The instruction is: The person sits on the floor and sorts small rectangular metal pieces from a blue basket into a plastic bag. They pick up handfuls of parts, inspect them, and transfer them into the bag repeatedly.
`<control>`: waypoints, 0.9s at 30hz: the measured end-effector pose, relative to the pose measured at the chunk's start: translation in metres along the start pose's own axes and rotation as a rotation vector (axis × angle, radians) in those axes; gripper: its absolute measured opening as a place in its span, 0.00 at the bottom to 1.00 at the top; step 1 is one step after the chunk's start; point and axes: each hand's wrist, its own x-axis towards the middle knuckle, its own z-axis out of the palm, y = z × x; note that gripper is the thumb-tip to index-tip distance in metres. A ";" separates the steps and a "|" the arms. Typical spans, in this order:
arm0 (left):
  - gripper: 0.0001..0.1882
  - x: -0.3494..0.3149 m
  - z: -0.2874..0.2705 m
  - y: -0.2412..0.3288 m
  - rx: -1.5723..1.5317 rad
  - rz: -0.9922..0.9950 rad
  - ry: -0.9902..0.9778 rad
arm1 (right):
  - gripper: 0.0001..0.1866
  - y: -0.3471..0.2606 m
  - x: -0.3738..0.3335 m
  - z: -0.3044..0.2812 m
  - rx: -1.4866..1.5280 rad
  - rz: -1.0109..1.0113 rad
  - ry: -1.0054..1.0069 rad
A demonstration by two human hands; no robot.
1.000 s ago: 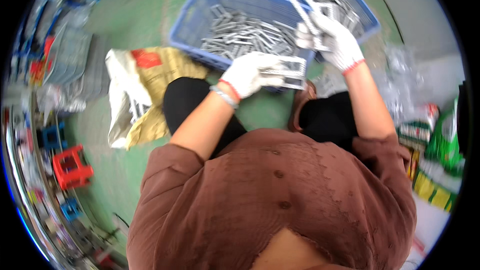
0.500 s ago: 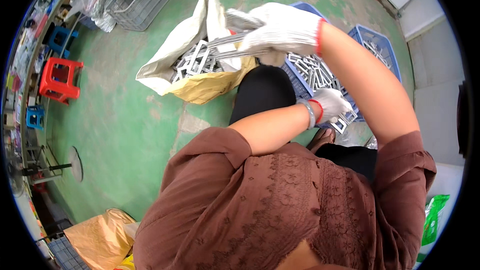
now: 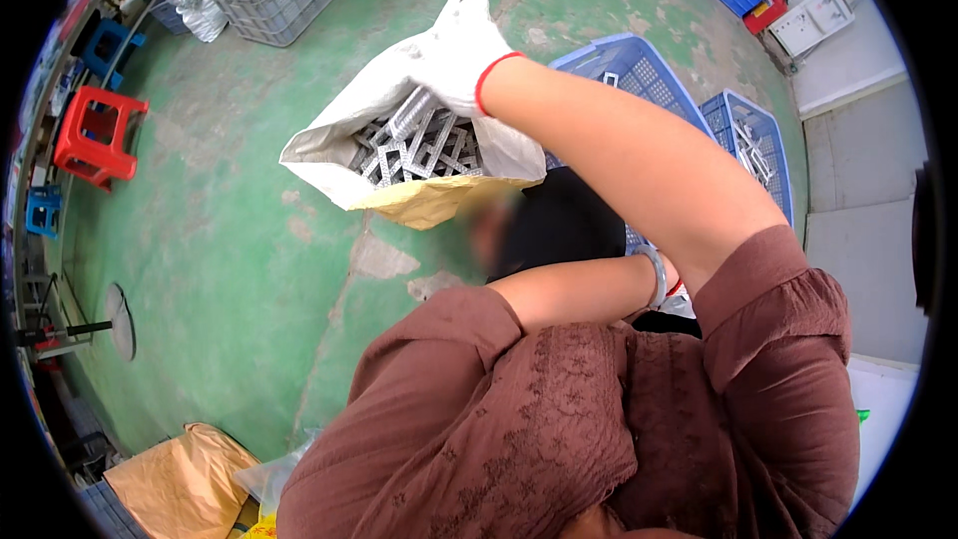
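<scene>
My right hand (image 3: 462, 62), in a white knit glove with a red cuff, reaches across into the mouth of a white and yellow woven sack (image 3: 399, 202). Its fingers close on a small stack of rectangular metal frames (image 3: 413, 114), right above the loose frames (image 3: 424, 152) filling the sack. The fingertips are partly hidden. My left hand (image 3: 676, 277) lies mostly behind my right forearm, by the near end of a blue plastic basket (image 3: 671, 75). Only its wrist, bracelet and a bit of red cuff show, so its fingers cannot be made out.
Another blue basket (image 3: 773, 130) with metal pieces stands to the right, near the wall. Grey crates (image 3: 289, 0) are stacked at the back left. A red stool (image 3: 100, 135) stands by the left shelving. A brown-orange bag (image 3: 180, 479) lies at lower left.
My right hand has moved left and down to the sack, bringing the stack of metal frames into its mouth. My left hand, seen over the basket before, is now mostly covered by my right forearm.
</scene>
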 end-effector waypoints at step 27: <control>0.12 0.013 0.018 -0.011 -1.465 -1.061 -0.307 | 0.56 0.061 -0.469 0.247 2.224 1.484 0.031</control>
